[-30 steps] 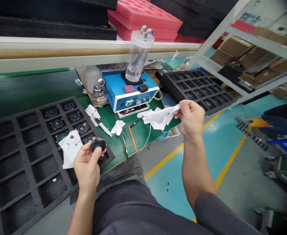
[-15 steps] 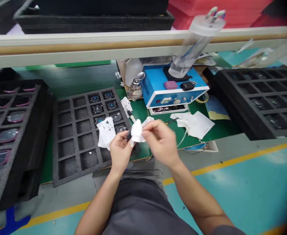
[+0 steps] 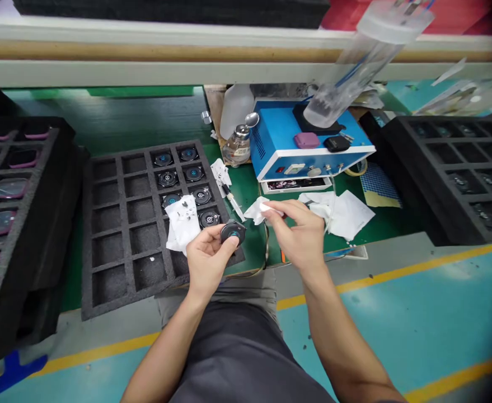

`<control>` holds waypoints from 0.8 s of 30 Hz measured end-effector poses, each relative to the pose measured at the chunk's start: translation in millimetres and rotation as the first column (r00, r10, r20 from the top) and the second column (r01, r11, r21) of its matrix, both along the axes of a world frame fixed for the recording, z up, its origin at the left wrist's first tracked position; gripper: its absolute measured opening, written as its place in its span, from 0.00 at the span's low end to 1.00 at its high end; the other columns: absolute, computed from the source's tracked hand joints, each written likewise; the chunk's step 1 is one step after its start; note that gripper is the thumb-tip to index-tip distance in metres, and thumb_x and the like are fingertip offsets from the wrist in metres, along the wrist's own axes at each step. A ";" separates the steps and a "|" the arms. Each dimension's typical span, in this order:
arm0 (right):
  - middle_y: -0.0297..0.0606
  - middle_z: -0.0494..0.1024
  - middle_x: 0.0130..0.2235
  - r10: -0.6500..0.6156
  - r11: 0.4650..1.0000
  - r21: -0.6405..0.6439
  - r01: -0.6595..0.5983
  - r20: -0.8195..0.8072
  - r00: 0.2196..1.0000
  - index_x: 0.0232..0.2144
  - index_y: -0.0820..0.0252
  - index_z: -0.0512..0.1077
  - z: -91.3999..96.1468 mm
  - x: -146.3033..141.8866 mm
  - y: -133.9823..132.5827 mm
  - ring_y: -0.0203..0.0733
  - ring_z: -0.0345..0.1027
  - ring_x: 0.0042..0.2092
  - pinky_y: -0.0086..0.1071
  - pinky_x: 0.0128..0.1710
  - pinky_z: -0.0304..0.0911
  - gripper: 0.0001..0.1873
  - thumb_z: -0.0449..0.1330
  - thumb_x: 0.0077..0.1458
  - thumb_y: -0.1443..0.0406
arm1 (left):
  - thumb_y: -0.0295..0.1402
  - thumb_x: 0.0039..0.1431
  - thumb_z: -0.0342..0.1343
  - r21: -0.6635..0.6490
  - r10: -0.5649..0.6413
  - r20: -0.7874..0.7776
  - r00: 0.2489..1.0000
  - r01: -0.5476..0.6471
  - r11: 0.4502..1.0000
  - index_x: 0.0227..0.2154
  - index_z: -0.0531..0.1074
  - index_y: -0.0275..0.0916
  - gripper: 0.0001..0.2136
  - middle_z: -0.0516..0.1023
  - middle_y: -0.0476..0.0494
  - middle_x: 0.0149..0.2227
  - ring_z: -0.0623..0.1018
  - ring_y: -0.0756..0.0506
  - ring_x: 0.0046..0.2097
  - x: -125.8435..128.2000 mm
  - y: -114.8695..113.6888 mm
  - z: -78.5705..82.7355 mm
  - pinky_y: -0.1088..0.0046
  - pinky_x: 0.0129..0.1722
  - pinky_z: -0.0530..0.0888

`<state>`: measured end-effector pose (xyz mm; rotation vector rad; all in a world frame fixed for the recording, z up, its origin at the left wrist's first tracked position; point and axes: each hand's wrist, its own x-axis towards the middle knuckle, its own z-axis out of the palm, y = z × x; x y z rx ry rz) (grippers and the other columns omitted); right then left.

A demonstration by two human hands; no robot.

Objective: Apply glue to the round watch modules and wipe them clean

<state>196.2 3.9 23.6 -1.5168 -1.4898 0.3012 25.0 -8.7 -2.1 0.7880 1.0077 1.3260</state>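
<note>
My left hand [image 3: 207,257] pinches a round black watch case [image 3: 233,232] between thumb and fingers, over the bench edge. To its right, the thumb and fingertips of my right hand [image 3: 298,229] are closed on a crumpled white tissue [image 3: 256,211]. The tissue and the watch case are apart. Left of my left hand lies a black foam tray [image 3: 130,235], with several similar round watch cases [image 3: 209,218] in its right-hand compartments. A white paper [image 3: 182,221] with small dark bits rests over part of that tray. A syringe-like dispenser [image 3: 234,202] lies just beyond my hands.
A blue control box [image 3: 313,145] carries a clear cylinder [image 3: 350,73]. Beside it stands a glass bottle with a metal top [image 3: 237,146]. White sheets [image 3: 350,215] lie at the right. Stacked foam trays stand at the left [image 3: 40,224] and right [image 3: 422,196]. A shelf rail [image 3: 145,73] crosses above.
My right hand has moved the white tissue rightward, off the watch case. The watch case now shows plainly in my left hand. The whole view has shifted slightly.
</note>
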 end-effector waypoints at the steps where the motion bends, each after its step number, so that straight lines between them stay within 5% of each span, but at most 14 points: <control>1: 0.37 0.83 0.37 0.020 1.000 0.012 -0.020 0.005 1.000 0.38 0.51 0.80 1.9 0.4 -4.6 0.44 0.74 0.37 0.40 0.38 0.69 0.06 0.63 0.60 0.62 | 0.35 0.47 0.73 -0.010 -0.006 -0.001 1.000 0.006 1.000 0.37 0.80 0.36 0.14 0.84 0.44 0.33 0.82 0.48 0.33 0.2 0.1 0.4 0.72 0.33 0.81; 9: 0.37 0.78 0.34 0.166 0.980 0.115 -0.164 -0.005 0.986 0.35 0.52 0.78 -2.6 -44.2 -18.7 0.43 0.72 0.38 0.39 0.38 0.70 0.04 0.62 0.62 0.65 | 0.35 0.48 0.72 0.069 0.046 -0.097 0.994 -0.039 0.997 0.34 0.78 0.37 0.12 0.83 0.44 0.33 0.83 0.47 0.35 5.3 -0.2 1.1 0.72 0.38 0.80; 16: 0.36 0.79 0.34 0.066 0.998 0.019 -0.067 0.022 0.998 0.32 0.53 0.76 -9.7 -22.2 -13.7 0.43 0.72 0.37 0.38 0.37 0.67 0.06 0.61 0.62 0.66 | 0.33 0.48 0.72 0.085 0.120 -0.063 0.991 -0.115 0.990 0.33 0.77 0.38 0.12 0.82 0.47 0.31 0.81 0.49 0.33 4.4 -3.9 1.4 0.75 0.35 0.79; 24: 0.37 0.77 0.35 0.193 0.930 0.280 -0.239 0.183 0.964 0.43 0.51 0.77 -10.7 -38.9 -16.6 0.42 0.71 0.37 0.39 0.38 0.68 0.11 0.63 0.60 0.71 | 0.32 0.47 0.72 0.113 0.129 -0.106 0.986 -0.117 0.987 0.31 0.77 0.38 0.10 0.82 0.47 0.30 0.81 0.49 0.32 5.5 -5.1 3.9 0.74 0.35 0.79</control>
